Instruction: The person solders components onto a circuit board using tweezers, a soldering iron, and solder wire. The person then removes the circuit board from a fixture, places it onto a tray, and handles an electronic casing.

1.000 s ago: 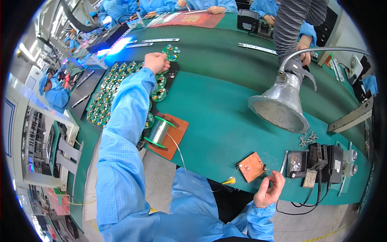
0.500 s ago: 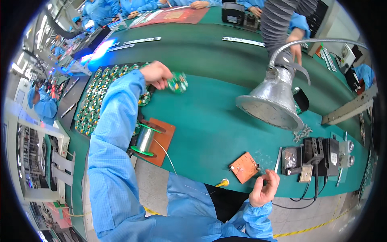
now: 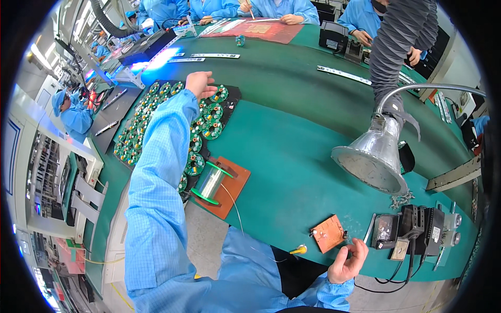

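Note:
My left hand [image 3: 200, 85] reaches over the far right corner of a dark tray [image 3: 233, 97] filled with round green circuit boards. Its fingers are apart, their tips at the edge of one round circuit board [image 3: 219, 94] lying at that corner. Other boards [image 3: 212, 129] sit close together beside my sleeve, which hides part of the tray. Palm up near the front edge of the bench, my right hand [image 3: 347, 262] has its fingers curled in; what they hold, if anything, I cannot make out. Just beyond it lies a square brown pad [image 3: 329, 233] with dark residue.
A solder wire spool [image 3: 211, 182] sits on a brown base, its wire trailing nearer. A yellow-handled piece [image 3: 298, 250] lies left of the pad. At right stand a soldering station [image 3: 412, 227] and a metal fume hood [image 3: 373, 156]. Beyond, a conveyor [image 3: 282, 78] carries a board [image 3: 240, 40]; co-workers sit opposite.
My left hand has moved the circuit board back onto the tray's far corner and its fingers have opened. My right hand keeps its curled pose. The whole view has shifted.

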A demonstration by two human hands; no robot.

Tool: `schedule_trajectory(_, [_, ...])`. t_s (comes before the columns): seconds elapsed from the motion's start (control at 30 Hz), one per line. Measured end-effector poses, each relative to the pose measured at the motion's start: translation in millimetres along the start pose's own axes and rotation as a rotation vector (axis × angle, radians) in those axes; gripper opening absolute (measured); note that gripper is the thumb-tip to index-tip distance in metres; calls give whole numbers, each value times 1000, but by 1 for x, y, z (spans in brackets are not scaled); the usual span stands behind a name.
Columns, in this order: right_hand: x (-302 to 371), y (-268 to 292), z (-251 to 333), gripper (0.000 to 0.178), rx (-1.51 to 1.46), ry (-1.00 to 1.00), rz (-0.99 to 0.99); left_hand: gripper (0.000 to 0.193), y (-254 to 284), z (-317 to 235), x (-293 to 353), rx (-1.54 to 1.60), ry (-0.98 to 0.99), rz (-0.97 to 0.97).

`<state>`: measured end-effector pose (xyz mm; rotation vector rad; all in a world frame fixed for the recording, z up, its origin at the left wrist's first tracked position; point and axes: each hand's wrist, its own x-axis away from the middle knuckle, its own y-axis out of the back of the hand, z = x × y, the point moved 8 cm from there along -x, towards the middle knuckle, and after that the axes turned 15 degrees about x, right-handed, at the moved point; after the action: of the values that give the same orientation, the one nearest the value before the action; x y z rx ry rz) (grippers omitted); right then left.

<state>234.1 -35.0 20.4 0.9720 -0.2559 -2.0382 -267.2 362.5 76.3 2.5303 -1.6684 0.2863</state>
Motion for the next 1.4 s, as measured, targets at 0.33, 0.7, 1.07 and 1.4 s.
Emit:
schedule_trajectory(0.33, [3, 0, 0, 37, -14, 21, -11, 47, -12, -21, 41, -161, -101, 66])
schedule_trajectory(0.7, [-14, 5, 8, 39, 19, 19, -54, 50, -108, 28, 347, -394, -549, 858])
schedule_trajectory(1.07, [-15, 9, 8, 34, -39, -16, -25, 80, -173, 108, 419, -502, -736, 1081])
schedule_trajectory(1.4, [-18, 9, 5, 33, -61, -5, -45, 90, -204, 127, 431, -586, -795, 1079])
